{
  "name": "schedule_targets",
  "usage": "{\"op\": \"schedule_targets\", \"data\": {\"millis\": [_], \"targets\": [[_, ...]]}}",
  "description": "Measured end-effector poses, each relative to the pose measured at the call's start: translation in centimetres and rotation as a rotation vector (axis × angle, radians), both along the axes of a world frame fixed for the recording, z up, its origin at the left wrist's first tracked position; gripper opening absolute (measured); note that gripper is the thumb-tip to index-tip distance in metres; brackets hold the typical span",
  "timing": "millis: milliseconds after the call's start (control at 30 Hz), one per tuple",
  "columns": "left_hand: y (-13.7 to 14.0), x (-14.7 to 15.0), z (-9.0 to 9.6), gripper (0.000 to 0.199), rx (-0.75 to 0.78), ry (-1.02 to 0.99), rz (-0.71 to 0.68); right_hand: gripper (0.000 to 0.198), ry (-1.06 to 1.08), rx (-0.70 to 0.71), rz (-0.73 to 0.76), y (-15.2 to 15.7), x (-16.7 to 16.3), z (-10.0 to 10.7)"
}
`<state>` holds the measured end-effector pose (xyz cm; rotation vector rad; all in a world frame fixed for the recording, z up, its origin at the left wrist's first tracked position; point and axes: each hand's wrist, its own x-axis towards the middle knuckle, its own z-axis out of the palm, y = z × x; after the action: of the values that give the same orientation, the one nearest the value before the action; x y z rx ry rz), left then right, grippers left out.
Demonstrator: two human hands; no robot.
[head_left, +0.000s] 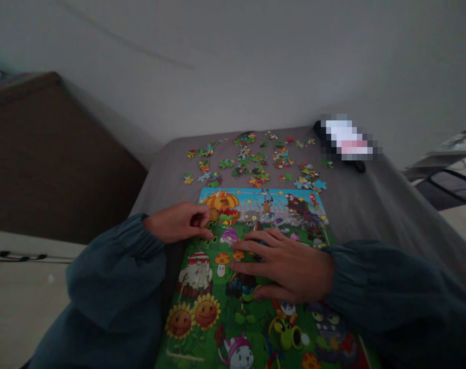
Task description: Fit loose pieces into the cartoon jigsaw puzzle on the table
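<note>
A colourful cartoon jigsaw puzzle (240, 302) lies in front of me, with a blue sky along its far edge and green ground with sunflowers and mushrooms nearer to me. At its upper left edge is my left hand (182, 221), its fingers bent and the thumb apart from them, low over the puzzle. I see nothing between those fingers. My right hand (290, 264) rests palm down over the middle of the puzzle, fingers spread, hiding part of the picture. Many loose jigsaw pieces (259, 180) are scattered beyond the far edge.
The puzzle is on a grey cloth-covered surface (356, 205) against a pale wall (256, 66). A phone-like device with a blurred bright screen (348, 137) lies at the back right. A brown wooden cabinet (63, 169) stands left; dark metal-framed furniture (453, 182) is at the right.
</note>
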<state>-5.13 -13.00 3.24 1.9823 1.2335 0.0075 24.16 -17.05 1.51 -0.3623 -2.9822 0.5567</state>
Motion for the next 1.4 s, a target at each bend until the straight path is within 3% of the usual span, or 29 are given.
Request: {"op": "schedule_targets", "data": {"millis": [200, 433, 633, 800, 933, 1133, 1400], "targets": [[2.4, -1.3, -0.4, 0.038, 0.200, -0.027, 0.158, 0.057, 0.024, -0.022, -0.032, 0.3, -0.1, 0.3], [9.4, -4.0, 0.1, 0.024, 0.486, 0.154, 0.336, 0.054, 0.062, -0.024, -0.091, 0.8, 0.4, 1.2], [13.8, -5.9, -1.8, 0.033, 0.519, 0.208, 0.386, 0.044, 0.197, 0.032, -0.274, 4.8, 2.8, 2.1], [14.6, -6.4, -2.9, 0.058, 0.548, 0.102, 0.361, 0.036, 0.254, 0.169, -0.611, 9.7, 5.9, 0.5], [14.7, -7.0, -2.7, 0.073, 0.545, 0.039, 0.354, 0.037, 0.252, 0.210, -0.817, 11.5, 6.8, -1.4], [14.7, -7.4, -2.9, 0.069, 0.503, -0.027, 0.376, 0.040, 0.137, 0.145, -0.870, 11.2, 5.9, -2.5], [14.6, -7.3, -3.1, 0.061, 0.500, -0.004, 0.393, 0.039, 0.088, 0.160, -0.864, 10.8, 5.3, -3.0]]}}
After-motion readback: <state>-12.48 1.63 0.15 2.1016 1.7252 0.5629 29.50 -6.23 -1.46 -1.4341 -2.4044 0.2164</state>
